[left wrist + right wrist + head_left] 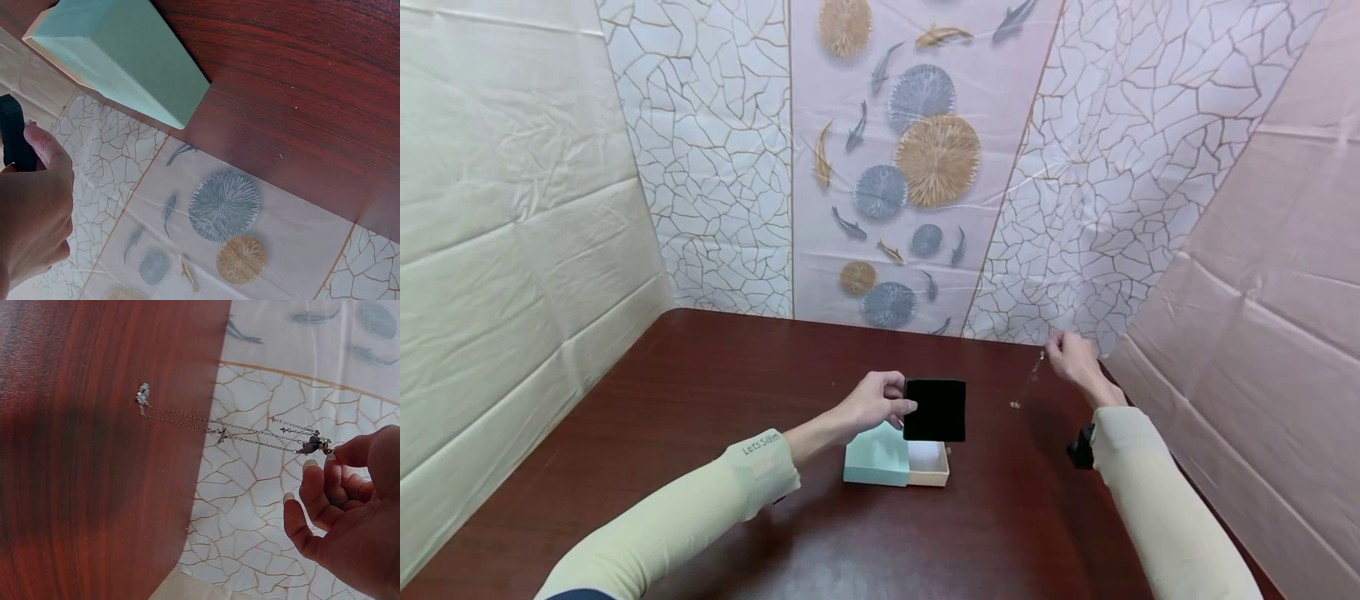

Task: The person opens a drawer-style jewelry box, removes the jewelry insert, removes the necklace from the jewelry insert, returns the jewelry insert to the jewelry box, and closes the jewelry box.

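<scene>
My left hand (874,402) pinches a flat black square pad (936,411) by its left edge, thumb in front. In the left wrist view the pad (17,134) shows a thick edge. Below that hand, a small drawer box has a light-teal sleeve (876,458) and a cream inner tray (931,473) pulled partly out to the right. Farther off to the right, my raised right hand (1077,360) pinches a thin silver chain with small charms (222,435) between thumb and index finger. The chain hangs as a long loop, with a pale cluster charm (143,394) at its lower end.
A dark red-brown wooden table (730,375) lies under everything. Behind it hangs a patterned cloth (917,167) with fish and round motifs, and plain cloth walls (512,250) close in on both sides.
</scene>
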The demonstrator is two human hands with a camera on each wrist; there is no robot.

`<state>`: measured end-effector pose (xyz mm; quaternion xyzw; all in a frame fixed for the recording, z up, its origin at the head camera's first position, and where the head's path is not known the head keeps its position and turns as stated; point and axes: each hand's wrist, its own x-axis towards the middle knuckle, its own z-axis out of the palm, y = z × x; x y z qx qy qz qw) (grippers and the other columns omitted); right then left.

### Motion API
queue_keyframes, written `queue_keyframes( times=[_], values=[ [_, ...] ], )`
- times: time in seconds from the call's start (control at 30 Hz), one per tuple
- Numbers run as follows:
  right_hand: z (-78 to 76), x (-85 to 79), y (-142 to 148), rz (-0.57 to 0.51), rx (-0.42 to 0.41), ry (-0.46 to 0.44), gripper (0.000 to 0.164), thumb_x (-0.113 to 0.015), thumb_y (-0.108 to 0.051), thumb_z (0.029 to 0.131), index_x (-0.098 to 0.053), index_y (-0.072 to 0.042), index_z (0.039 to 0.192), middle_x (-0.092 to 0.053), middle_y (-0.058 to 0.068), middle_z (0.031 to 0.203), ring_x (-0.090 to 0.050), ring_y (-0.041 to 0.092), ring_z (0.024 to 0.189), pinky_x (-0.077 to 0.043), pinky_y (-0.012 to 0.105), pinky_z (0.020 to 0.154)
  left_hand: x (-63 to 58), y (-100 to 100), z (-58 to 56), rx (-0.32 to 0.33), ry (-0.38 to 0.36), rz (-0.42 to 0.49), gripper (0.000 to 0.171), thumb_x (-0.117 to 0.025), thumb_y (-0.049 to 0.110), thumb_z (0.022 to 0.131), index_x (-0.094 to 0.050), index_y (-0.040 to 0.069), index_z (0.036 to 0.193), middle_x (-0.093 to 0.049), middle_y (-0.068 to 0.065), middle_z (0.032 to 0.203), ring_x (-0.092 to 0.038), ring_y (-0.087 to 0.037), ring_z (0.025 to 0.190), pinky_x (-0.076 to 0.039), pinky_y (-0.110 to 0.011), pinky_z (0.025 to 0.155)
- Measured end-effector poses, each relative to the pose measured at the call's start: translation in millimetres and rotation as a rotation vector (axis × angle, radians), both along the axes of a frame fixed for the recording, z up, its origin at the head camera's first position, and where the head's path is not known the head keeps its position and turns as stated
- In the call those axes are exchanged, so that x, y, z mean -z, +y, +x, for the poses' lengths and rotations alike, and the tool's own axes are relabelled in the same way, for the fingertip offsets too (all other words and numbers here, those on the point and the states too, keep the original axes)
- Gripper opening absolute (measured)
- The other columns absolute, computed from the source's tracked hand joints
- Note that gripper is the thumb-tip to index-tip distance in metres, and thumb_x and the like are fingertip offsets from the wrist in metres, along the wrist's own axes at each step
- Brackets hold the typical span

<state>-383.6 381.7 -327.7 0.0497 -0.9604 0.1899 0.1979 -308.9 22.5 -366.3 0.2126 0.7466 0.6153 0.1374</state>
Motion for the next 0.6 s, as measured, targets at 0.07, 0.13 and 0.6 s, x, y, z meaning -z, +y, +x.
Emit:
queue_keyframes(
  times=[0.07,0.13,0.6],
  values=[
    [-0.7,2.9,0,-0.008,-0.018,-0.007,0.030,-0.042,-0.004,0.090,-0.038,-0.010,0.061,-0.041,0.001,0.057,-0.040,0.019,0.054,-0.033,0.030,0.057,1.2,-1,-0.2,0.002,0.000,0.004,0.014,-0.061,0.002,0.092,-0.049,0.003,0.085,-0.063,-0.004,0.073,-0.063,-0.015,0.065,-0.057,-0.041,0.074],
    [-0.7,4.9,0,-0.014,-0.030,-0.013,0.031,-0.041,-0.002,0.090,-0.038,-0.010,0.060,-0.039,0.000,0.056,-0.037,0.017,0.052,-0.033,0.029,0.057,2.1,0,-0.9,-0.001,0.001,0.008,0.014,-0.061,0.002,0.092,-0.049,0.003,0.085,-0.064,-0.007,0.074,-0.063,-0.014,0.065,-0.057,-0.042,0.075],
    [-6.1,24.8,5,-0.020,0.019,-0.105,0.031,-0.044,-0.009,0.092,-0.041,-0.010,0.061,-0.044,0.002,0.058,-0.041,0.018,0.054,-0.034,0.029,0.056,4.0,3,-2.3,0.005,-0.005,0.010,0.015,-0.062,0.003,0.091,-0.048,0.004,0.084,-0.067,-0.010,0.077,-0.063,-0.014,0.064,-0.058,-0.040,0.073]
  ],
)
